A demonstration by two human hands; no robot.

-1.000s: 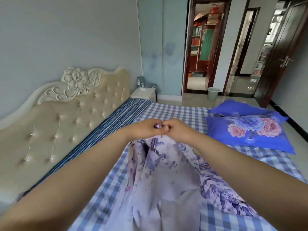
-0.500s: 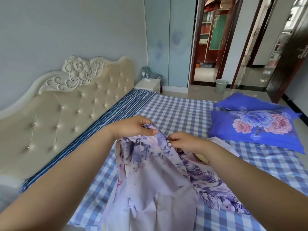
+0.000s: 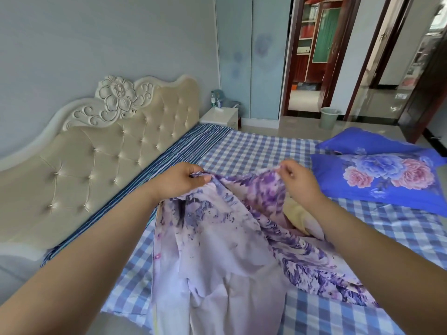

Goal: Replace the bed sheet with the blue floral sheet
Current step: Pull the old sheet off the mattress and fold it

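Your left hand (image 3: 180, 181) grips the edge of the blue floral sheet (image 3: 225, 240), fingers curled round it. Your right hand (image 3: 298, 181) pinches the same edge, apart from the left. The sheet lies bunched on the blue checked sheet (image 3: 254, 151), near 2 floral pillows (image 3: 384, 176).
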